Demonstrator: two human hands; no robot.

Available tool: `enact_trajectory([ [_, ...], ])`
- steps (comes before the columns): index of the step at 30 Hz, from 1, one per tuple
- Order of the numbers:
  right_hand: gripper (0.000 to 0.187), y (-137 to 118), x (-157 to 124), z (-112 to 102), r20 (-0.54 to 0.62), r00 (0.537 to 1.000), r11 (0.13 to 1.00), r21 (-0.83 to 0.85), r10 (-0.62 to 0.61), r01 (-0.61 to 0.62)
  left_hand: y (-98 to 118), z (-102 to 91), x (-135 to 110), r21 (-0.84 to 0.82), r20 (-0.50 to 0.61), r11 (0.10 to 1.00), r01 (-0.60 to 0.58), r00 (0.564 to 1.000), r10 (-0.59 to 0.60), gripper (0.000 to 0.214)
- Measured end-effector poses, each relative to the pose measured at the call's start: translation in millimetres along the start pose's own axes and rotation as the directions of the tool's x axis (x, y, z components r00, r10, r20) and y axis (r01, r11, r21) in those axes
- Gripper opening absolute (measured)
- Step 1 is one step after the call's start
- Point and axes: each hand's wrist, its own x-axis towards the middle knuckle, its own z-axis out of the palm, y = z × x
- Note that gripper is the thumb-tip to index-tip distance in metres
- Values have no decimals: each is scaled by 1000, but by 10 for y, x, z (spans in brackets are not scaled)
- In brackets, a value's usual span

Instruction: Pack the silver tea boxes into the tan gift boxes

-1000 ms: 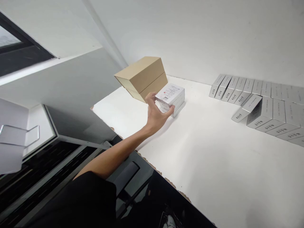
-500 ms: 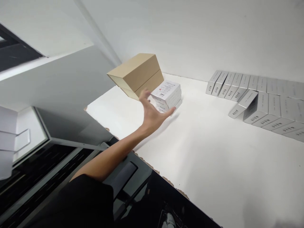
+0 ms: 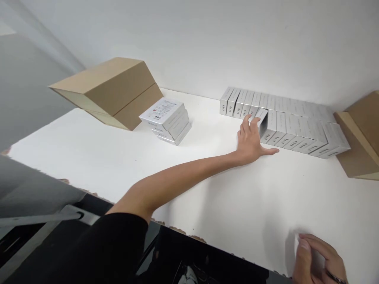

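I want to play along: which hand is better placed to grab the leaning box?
The left hand, I think: it's open, right beside the leaning box. The right hand is farther away, near the front of the table.

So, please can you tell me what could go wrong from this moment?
1. The left hand is at the end box of the front row; this box seems to lean, with a gap beside it, so a poor grip might tip it.
2. The back row is close behind; a careless move could push it out of line.
3. The small stack has uneven edges; a bump might shift it.
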Motion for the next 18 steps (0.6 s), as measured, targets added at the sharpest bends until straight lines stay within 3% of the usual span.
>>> enact_trajectory([
  [3, 3, -20, 19, 35, -55, 994, 996, -17, -94, 93, 102, 382, 141, -28, -112, 995, 96, 989, -99, 116],
  [7, 11, 77, 46, 24, -7, 965, 965, -36, -262, 261, 173, 561, 204, -81, -220, 991, 106, 968, -122, 113],
  [13, 14, 91, 113, 15, 6, 941, 941, 21, -338, 337, 127, 355, 156, -14, -218, 992, 121, 968, -122, 97],
  [18, 10, 62, 140, 51, -22, 943, 940, 72, -333, 334, 114, 91, 71, 61, -243, 974, 220, 949, -199, 88],
])
